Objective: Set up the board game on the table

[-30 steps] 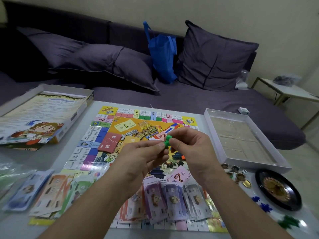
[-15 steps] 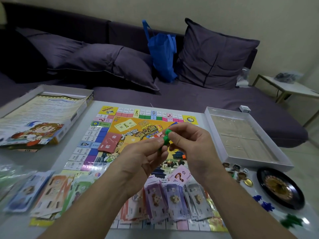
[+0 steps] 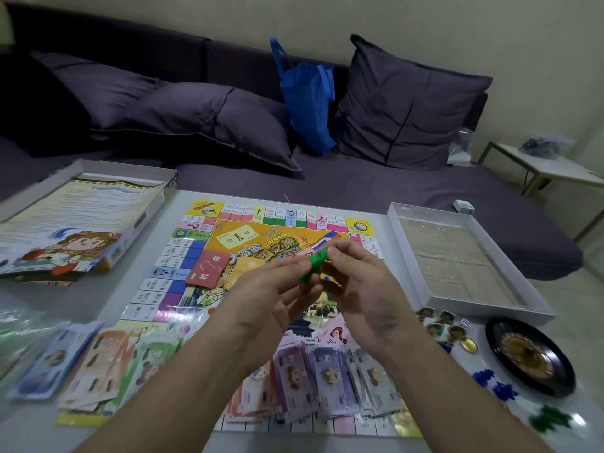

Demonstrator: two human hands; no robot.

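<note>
Both hands, left hand [image 3: 277,299] and right hand [image 3: 366,289], lift slightly, still pinching the green pieces [image 3: 312,266] above the game board [image 3: 196,256] centre; bills at six o'clock await sorting.

Beyond the grip, a blue bag [image 3: 309,103] leans between grey cushions [image 3: 405,103] on a dark sofa [image 3: 408,197], with a side table [image 3: 555,168] far right of it.
</note>
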